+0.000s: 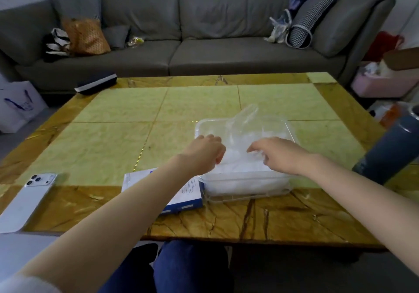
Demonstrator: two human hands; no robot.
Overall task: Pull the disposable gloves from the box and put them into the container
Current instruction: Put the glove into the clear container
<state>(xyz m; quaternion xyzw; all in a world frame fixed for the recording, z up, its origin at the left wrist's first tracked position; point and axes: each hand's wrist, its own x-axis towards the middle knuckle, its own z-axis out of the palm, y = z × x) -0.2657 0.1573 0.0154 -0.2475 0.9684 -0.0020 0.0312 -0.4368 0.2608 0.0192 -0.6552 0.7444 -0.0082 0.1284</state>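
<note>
Nearest the camera, knees in blue trousers point(181, 267) sit under the table's near edge, and two bare forearms reach forward over it.

The left hand point(204, 151) is knuckles-up with its fingers curled at the 9 o'clock rim of the container point(246, 180) - whether it grips the rim, the plastic film or nothing I cannot tell. The right hand point(280, 154) comes in from 3 o'clock, palm down, its curled fingers and thumb closed on a fold of clear film.

The gloves point(240, 164) lie as a pale, crumpled heap inside the clear container, and one see-through piece stands up out of it toward 12 o'clock. The box point(189, 194), white with a blue edge, lies flat just beside the container at its 8 o'clock, partly under the left forearm.

The table point(113, 113) is a low one with pale green panels framed in veined brown stone. On it, taking the container as centre, a white phone point(27, 199) lies camera-side up at 8 o'clock near the front edge, a dark flask point(390, 147) rises at 3 o'clock, and a dark case point(96, 83) with a white stripe rests on the far corner at 10 o'clock.

Beyond stands a grey sofa point(204, 23) - an orange cushion point(86, 35) at its left end, a checked bolster point(310, 20) at its right. A white paper bag point(18, 104) sits on the floor at far left, a pink bin point(381, 84) at far right.
</note>
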